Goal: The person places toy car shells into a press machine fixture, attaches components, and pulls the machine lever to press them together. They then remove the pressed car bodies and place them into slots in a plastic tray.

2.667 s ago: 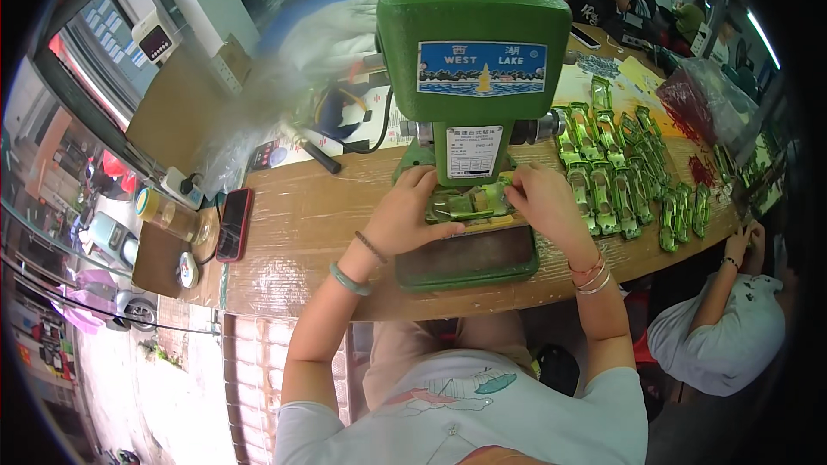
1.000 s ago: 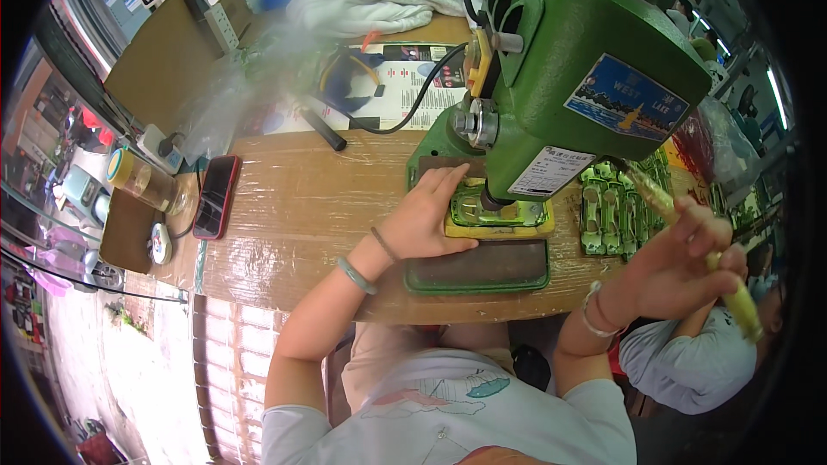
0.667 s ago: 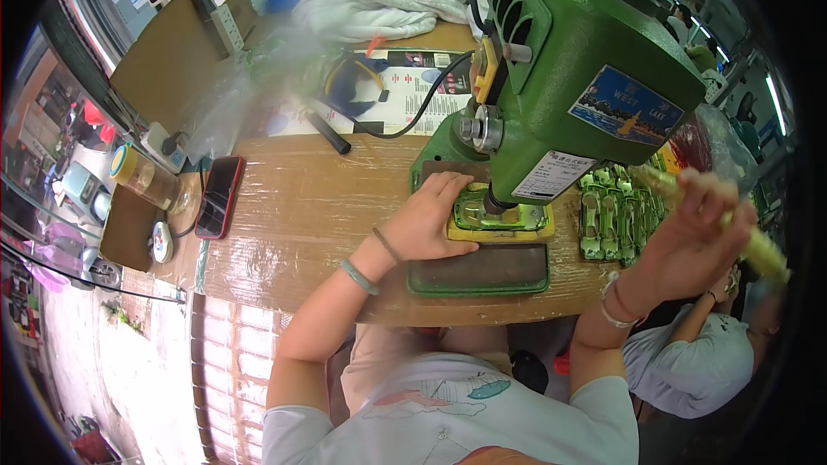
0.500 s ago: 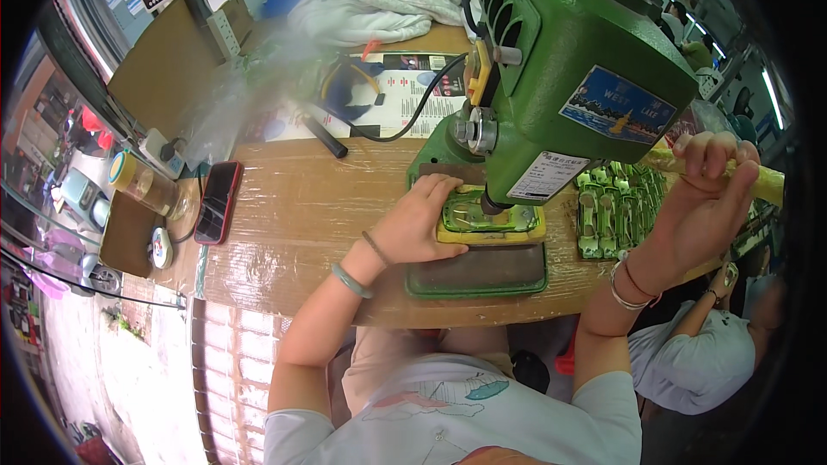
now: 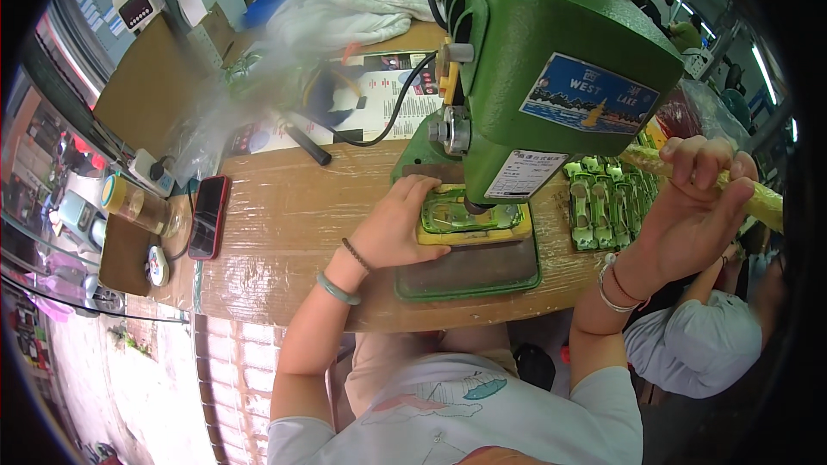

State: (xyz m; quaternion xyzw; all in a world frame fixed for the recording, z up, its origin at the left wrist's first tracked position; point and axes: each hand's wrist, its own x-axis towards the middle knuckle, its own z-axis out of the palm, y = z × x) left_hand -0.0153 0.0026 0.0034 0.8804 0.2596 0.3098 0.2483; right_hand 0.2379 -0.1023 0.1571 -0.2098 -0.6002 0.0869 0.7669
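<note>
A green bench drill press (image 5: pixel 551 52) stands over the table, with its chuck end (image 5: pixel 478 206) low over a yellow block-like holder (image 5: pixel 474 238). A clear green plastic part (image 5: pixel 448 212) lies in that holder, on the brown-topped base plate (image 5: pixel 465 277). My left hand (image 5: pixel 401 222) grips the holder's left end, thumb along the near side and fingers at the far side. Raised at the right, my right hand (image 5: pixel 702 189) has its fingers curled around the yellow-wrapped lever handle (image 5: pixel 754 203). The drill tip's contact with the part cannot be made out.
Several similar green parts (image 5: pixel 603 211) stand in rows right of the press. A phone (image 5: pixel 208 217), a lidded jar (image 5: pixel 133 204) and a cardboard box (image 5: pixel 129 254) sit at the left. Behind lie a dark rod (image 5: pixel 307 145) and white cloth (image 5: pixel 353 10). Another person (image 5: pixel 698 340) sits at the right.
The whole view has shifted slightly, so the press appears farther left. Both hands keep their grips, on the holder and the lever handle. Any movement of the holder is too small to tell.
</note>
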